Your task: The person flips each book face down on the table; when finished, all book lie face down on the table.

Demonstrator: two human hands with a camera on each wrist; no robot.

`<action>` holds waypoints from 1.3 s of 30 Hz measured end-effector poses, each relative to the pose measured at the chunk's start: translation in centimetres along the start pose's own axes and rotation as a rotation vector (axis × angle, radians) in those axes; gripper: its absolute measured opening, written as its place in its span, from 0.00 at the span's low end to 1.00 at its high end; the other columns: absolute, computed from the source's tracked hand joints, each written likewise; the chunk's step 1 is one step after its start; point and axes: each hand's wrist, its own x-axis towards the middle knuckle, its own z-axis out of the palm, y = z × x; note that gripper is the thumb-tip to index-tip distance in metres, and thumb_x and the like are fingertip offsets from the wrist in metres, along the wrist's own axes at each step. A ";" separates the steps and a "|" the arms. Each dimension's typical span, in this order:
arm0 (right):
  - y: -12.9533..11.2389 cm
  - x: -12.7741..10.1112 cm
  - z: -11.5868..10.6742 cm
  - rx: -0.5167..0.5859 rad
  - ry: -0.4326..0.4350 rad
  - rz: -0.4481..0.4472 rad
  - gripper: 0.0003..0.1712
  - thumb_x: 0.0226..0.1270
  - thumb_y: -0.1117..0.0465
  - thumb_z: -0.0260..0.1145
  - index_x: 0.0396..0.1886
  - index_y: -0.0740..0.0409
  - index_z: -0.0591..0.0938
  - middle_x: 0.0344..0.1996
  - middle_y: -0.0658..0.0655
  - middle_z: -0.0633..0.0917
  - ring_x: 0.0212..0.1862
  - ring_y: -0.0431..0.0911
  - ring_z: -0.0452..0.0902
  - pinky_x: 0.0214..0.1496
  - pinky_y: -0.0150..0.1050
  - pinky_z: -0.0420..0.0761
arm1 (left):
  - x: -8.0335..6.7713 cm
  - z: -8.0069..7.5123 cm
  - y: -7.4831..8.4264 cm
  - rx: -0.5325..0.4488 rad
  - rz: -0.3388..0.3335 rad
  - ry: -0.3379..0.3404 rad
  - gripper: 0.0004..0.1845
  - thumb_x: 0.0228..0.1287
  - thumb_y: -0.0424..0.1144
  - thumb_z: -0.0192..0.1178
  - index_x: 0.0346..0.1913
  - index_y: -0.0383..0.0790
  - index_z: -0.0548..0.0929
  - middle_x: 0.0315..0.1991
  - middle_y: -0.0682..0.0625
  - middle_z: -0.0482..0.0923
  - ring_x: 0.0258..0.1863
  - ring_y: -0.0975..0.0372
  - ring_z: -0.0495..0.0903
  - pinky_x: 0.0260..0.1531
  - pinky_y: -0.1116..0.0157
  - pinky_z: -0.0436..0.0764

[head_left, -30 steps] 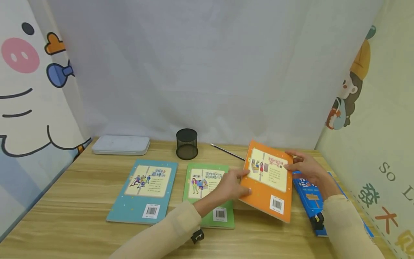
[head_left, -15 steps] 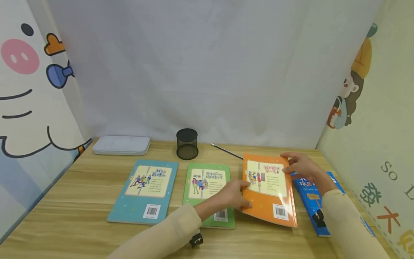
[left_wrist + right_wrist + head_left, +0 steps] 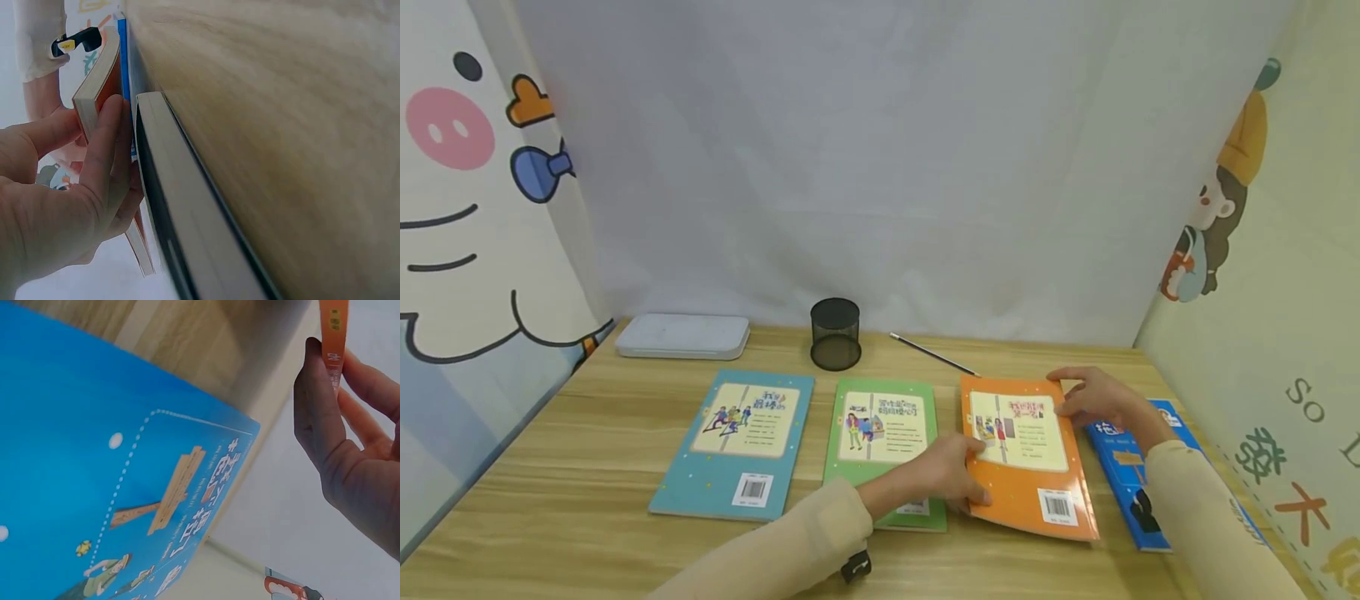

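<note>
From my end I am seeing the orange book (image 3: 1024, 462) sitting toward the right edge of the surface (image 3: 587, 442), between the green book (image 3: 880, 425) and the blue book (image 3: 1123, 475); it is tilting slightly, and I cannot tell whether any of it is touching down. The left hand (image 3: 951, 471) is pinching its page edge, thumb above and fingers beneath, while the right hand (image 3: 1093, 398) is clamping the spine near the far corner between thumb and fingers. I am judging it light, with a thin, flexible cover: the near side is bowing a little. Glare is showing on the cover, so I am expecting some slipperiness; gripping the whole thickness at spine and page edge is looking safest, since a shallow hold could let pages fan or corners crease. For writing, I am making out a Chinese title, apparently 我也能得第一名, above a barcode label (image 3: 1058, 507). The teal book (image 3: 733, 462), nearer the surface's left edge, is carrying what I am reading as 我是最棒的. The right wall is showing "SO". No brand is legible to me.
</note>
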 end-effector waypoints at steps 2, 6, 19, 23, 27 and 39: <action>0.2 0.1 0.1 0.001 -0.010 -0.009 0.42 0.66 0.74 0.64 0.75 0.74 0.55 0.48 0.73 0.79 0.40 0.49 0.84 0.44 0.47 0.88 | 0.1 0.1 -0.1 -0.004 -0.008 -0.013 0.42 0.49 0.20 0.73 0.70 0.27 0.69 0.56 0.30 0.77 0.22 0.49 0.87 0.21 0.62 0.85; 0.5 0.2 0.3 0.012 -0.028 -0.031 0.42 0.65 0.75 0.65 0.74 0.76 0.55 0.46 0.73 0.80 0.39 0.49 0.85 0.43 0.47 0.88 | 0.2 0.3 -0.3 0.008 -0.015 -0.037 0.42 0.47 0.19 0.73 0.69 0.27 0.69 0.57 0.29 0.76 0.22 0.48 0.87 0.21 0.63 0.85; 0.3 0.5 0.3 -0.052 0.002 0.009 0.42 0.63 0.76 0.65 0.74 0.77 0.56 0.46 0.74 0.79 0.39 0.49 0.85 0.43 0.46 0.88 | 0.8 0.7 0.4 0.145 -0.029 -0.060 0.44 0.48 0.24 0.76 0.70 0.30 0.69 0.62 0.31 0.76 0.19 0.53 0.86 0.19 0.66 0.84; 0.5 0.6 0.2 -0.073 0.005 0.020 0.42 0.63 0.75 0.66 0.73 0.77 0.56 0.46 0.75 0.79 0.39 0.50 0.85 0.43 0.46 0.88 | 0.9 0.8 0.7 0.197 -0.045 -0.063 0.44 0.48 0.27 0.77 0.71 0.33 0.69 0.63 0.33 0.76 0.18 0.56 0.85 0.19 0.67 0.83; 0.8 0.8 0.4 -0.093 0.019 0.038 0.42 0.63 0.75 0.66 0.73 0.77 0.57 0.46 0.74 0.79 0.38 0.49 0.84 0.43 0.46 0.88 | 0.9 0.9 1.0 0.271 -0.058 -0.063 0.44 0.49 0.30 0.77 0.72 0.36 0.69 0.65 0.34 0.75 0.17 0.58 0.84 0.18 0.68 0.83; 0.0 0.4 0.7 -0.192 0.031 0.078 0.41 0.62 0.74 0.67 0.71 0.76 0.59 0.38 0.66 0.83 0.32 0.46 0.79 0.38 0.42 0.87 | 0.5 0.2 1.8 0.654 0.013 -0.096 0.39 0.54 0.41 0.76 0.69 0.40 0.73 0.66 0.48 0.77 0.16 0.64 0.83 0.31 0.74 0.80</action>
